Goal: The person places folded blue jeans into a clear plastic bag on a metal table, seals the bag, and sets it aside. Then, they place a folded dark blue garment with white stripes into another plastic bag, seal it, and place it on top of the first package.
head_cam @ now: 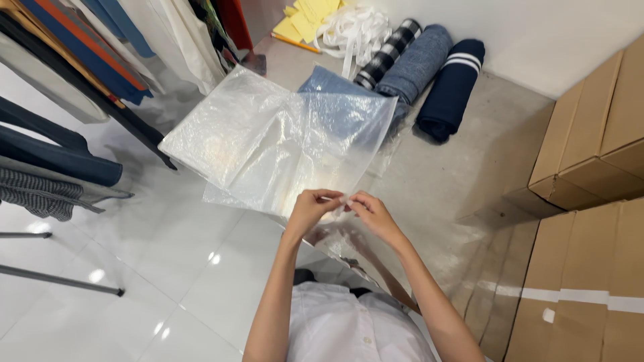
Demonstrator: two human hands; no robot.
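A large clear plastic bag [268, 141] hangs spread out in front of me, held up by its near edge. My left hand [310, 206] and my right hand [371, 211] pinch that edge close together, fingertips almost touching at the bag's opening. The bag looks empty and see-through; a folded blue denim piece [332, 84] shows behind it on the floor. My white shirt [349, 325] fills the bottom of the view.
Rolled fabrics [429, 67] in check, denim blue and navy with white stripes lie by the back wall, with white tape [352, 30] and yellow sheets [305, 17]. Clothes hang on a rack [74, 74] at left. Cardboard boxes [590, 167] stack at right. Glossy white floor tiles [154, 248] lie below.
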